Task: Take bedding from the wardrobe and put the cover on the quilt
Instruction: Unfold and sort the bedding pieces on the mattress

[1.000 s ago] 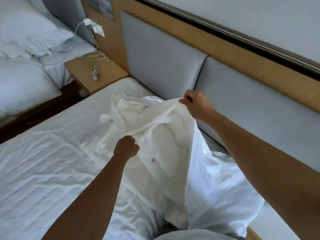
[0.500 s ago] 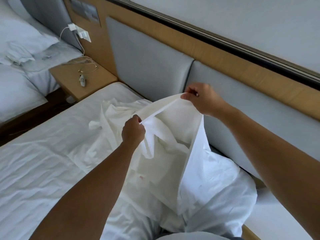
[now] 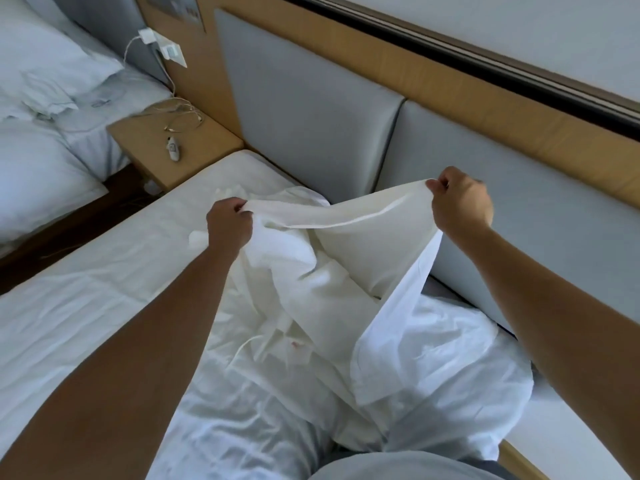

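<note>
1. Head view, the risks: the cover (image 3: 346,271) is held only by its hem, a thin strip pulled taut between two pinches. If either pinch slips, I judge the opening would drop back into the heap and have to be found again. Below the hem the cloth is bunched and twisted, so spreading it further could lock in a twist and let the filling go in skewed.
2. Head view, the hands: both arms reach forward over the bed (image 3: 86,289). The left hand (image 3: 228,223) is clenched on the hem, knuckles up. The right hand (image 3: 460,202), raised slightly higher and close to the headboard (image 3: 311,116), grips the other end of the same hem between thumb and curled fingers.
3. Head view, the places: the cover hangs from the hands and piles up at the head end of the bed, towards its right edge. What looks like the quilt (image 3: 450,368) lies under it at the right edge, though I cannot be sure it is that.
</note>
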`<control>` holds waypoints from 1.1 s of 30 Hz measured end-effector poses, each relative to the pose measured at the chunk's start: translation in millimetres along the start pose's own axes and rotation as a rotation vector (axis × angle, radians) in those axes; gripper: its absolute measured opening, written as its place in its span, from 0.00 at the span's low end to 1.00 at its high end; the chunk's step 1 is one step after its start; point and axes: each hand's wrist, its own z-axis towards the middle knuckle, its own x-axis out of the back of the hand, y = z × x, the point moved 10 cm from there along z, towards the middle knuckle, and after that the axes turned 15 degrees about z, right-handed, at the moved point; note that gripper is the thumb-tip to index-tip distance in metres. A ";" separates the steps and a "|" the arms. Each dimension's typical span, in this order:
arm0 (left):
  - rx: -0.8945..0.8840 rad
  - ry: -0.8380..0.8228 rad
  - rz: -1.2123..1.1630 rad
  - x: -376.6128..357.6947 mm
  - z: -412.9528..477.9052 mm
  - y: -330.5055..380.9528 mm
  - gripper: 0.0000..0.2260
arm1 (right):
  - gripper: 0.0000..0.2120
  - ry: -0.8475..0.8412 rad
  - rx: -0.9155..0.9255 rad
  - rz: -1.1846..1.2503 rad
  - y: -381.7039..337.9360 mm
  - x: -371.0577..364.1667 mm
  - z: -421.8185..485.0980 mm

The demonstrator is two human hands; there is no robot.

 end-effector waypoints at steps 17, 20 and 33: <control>-0.041 -0.355 -0.607 -23.5 11.4 109.1 0.07 | 0.19 -0.379 0.134 0.226 -58.0 -122.1 -68.6; -0.274 -0.570 -0.556 -44.5 -19.3 137.1 0.08 | 0.33 -0.786 -0.194 0.475 -60.3 -211.0 -117.8; 0.264 -0.769 0.299 -240.3 -142.6 -221.4 0.33 | 0.20 -0.849 -0.367 0.422 47.7 -332.6 -222.3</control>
